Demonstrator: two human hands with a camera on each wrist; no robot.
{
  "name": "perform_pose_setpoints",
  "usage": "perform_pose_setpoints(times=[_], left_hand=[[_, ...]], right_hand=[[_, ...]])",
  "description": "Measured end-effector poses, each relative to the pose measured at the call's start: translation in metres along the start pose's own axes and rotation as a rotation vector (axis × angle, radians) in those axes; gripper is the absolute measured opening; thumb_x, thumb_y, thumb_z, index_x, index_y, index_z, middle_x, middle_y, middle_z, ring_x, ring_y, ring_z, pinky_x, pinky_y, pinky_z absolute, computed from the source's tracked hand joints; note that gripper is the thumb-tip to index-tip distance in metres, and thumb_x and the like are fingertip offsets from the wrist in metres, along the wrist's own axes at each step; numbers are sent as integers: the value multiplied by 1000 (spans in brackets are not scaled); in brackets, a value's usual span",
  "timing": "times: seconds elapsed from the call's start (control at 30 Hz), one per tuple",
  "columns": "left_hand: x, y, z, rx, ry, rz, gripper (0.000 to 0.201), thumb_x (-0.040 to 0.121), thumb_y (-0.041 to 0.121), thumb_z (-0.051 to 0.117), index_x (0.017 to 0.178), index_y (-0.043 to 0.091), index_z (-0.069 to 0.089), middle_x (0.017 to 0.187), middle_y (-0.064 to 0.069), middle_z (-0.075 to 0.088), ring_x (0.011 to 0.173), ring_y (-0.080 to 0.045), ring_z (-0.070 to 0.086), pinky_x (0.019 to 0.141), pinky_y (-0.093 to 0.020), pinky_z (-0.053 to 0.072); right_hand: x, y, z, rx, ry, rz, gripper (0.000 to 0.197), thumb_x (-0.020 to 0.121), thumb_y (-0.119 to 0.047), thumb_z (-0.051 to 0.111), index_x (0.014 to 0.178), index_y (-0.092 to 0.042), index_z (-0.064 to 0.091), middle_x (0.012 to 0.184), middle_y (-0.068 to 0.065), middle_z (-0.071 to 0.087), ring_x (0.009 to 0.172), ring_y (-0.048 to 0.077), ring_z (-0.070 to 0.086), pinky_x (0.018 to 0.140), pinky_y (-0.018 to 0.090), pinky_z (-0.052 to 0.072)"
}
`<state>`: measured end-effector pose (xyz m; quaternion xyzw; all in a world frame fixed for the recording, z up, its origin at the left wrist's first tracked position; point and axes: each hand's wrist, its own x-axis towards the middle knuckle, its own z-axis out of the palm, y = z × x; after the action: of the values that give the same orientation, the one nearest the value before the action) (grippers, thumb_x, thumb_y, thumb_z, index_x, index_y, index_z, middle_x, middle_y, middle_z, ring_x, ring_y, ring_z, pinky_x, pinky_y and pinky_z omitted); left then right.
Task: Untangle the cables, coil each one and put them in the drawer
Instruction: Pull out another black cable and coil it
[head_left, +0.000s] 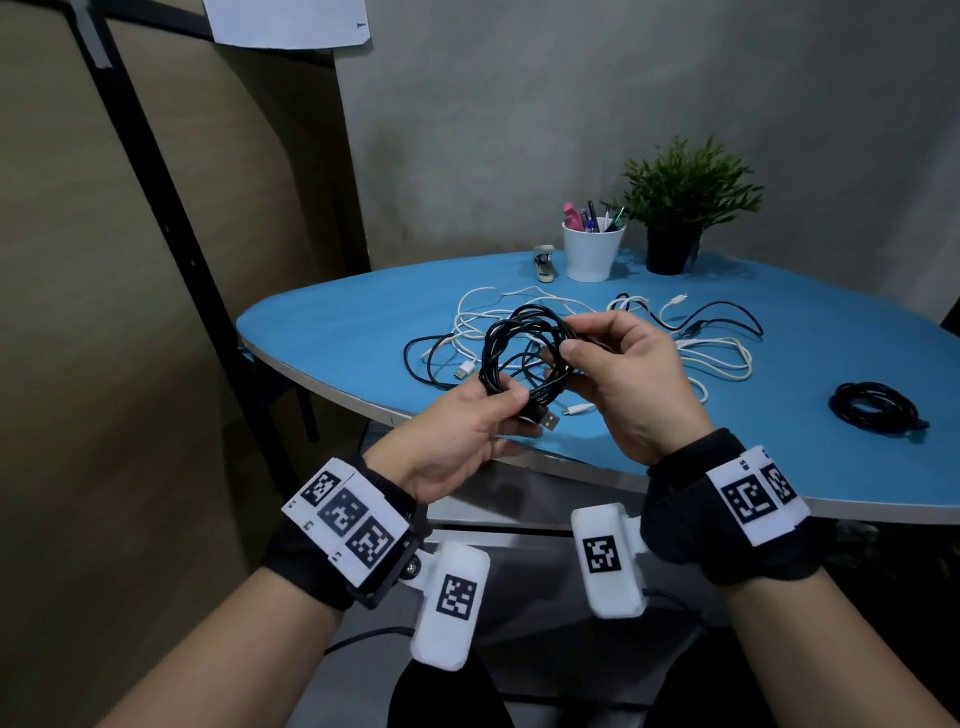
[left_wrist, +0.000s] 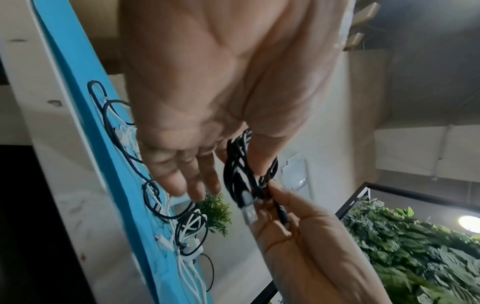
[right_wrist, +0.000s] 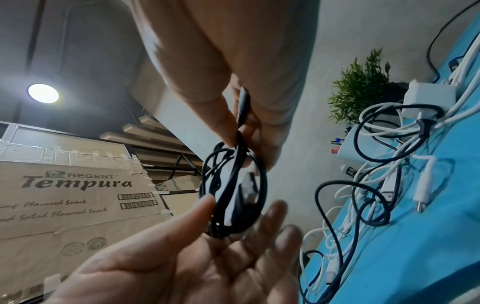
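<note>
- A nearly wound black cable (head_left: 524, 358) is held in the air between both hands, its USB plug (head_left: 546, 419) hanging loose
- It is pinched by the left hand (head_left: 457, 436) at the bottom and by the right hand (head_left: 623, 379) at the side
- Beyond the hands, a tangle of white and black cables (head_left: 597, 332) is left on the blue table (head_left: 322, 332)
- Right of the right hand, one finished black coil (head_left: 875, 408) awaits stowing; no drawer is seen
</note>
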<state>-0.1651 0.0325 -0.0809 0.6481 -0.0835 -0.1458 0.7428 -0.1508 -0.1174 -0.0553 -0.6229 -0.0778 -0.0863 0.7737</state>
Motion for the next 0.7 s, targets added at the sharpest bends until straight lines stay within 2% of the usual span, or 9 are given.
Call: perform_pose_setpoints(times=[0.07, 0.1, 0.17, 0.23, 0.3, 0.43, 0.5, 0.6, 0.7], left_hand=[[1, 2, -4, 48, 51, 26, 4, 96, 23, 48, 93, 20, 50, 101, -4, 63, 103, -20, 56, 79, -29, 39], [1, 5, -5, 63, 78, 38, 14, 96, 32, 45, 93, 20, 53, 101, -2, 64, 104, -18, 56, 81, -30, 37], [3, 11, -8, 55, 106, 27, 42, 95, 52, 32, 88, 19, 57, 92, -2, 66, 94, -14, 60, 83, -29, 38], [4, 12, -7, 19, 124, 10, 56, 91, 61, 26, 82, 16, 57, 78, -3, 63, 77, -13, 61, 82, -28, 43], [5, 10, -6, -18, 174, 10, 51, 91, 59, 33, 74, 16, 53, 64, -1, 54, 65, -15, 58, 78, -28, 46], [6, 7, -8, -41, 222, 8, 41, 94, 47, 44, 65, 17, 44, 49, 4, 40, 57, -16, 50, 65, -24, 43], [7, 5, -9, -25, 247, 47, 38, 95, 41, 46, 66, 16, 43, 49, 5, 37, 52, -13, 45, 62, -25, 38], [7, 1, -8, 102, 242, 132, 34, 96, 36, 46, 68, 16, 43, 57, 5, 36, 44, -4, 37, 61, -27, 32], [5, -2, -4, 332, 141, 182, 37, 95, 43, 45, 68, 19, 39, 60, 5, 34, 51, -7, 35, 59, -26, 30]], right_hand=[[1, 2, -1, -28, 16, -7, 21, 86, 12, 53, 84, -8, 60, 85, 12, 65, 80, 26, 64, 83, 43, 54], [1, 3, -1, -46, 14, -11, 21, 86, 12, 54, 83, -8, 61, 87, 13, 65, 79, 26, 64, 84, 43, 55], [0, 6, 0, -79, -12, -16, 22, 85, 13, 54, 83, -8, 61, 86, 14, 66, 77, 25, 64, 83, 39, 55], [-3, 8, 1, -108, -57, -19, 22, 84, 13, 55, 82, -8, 62, 85, 12, 66, 77, 25, 65, 80, 34, 56], [-6, 9, 2, -147, -99, -30, 23, 83, 12, 58, 81, -10, 63, 84, 12, 67, 79, 26, 65, 75, 28, 57], [-6, 8, 1, -124, -166, 6, 22, 87, 9, 54, 86, -10, 64, 83, 10, 67, 76, 18, 65, 72, 24, 57], [-5, 7, -2, -100, -178, 34, 23, 92, 7, 49, 90, -11, 64, 80, 8, 66, 72, 10, 65, 69, 22, 57], [-1, 4, -8, -175, -127, 18, 24, 94, 2, 47, 88, -13, 65, 75, 5, 65, 69, 9, 64, 64, 23, 56], [4, 1, -13, -251, -42, -19, 25, 93, -1, 50, 83, -17, 66, 71, 2, 66, 65, 8, 61, 54, 18, 47]])
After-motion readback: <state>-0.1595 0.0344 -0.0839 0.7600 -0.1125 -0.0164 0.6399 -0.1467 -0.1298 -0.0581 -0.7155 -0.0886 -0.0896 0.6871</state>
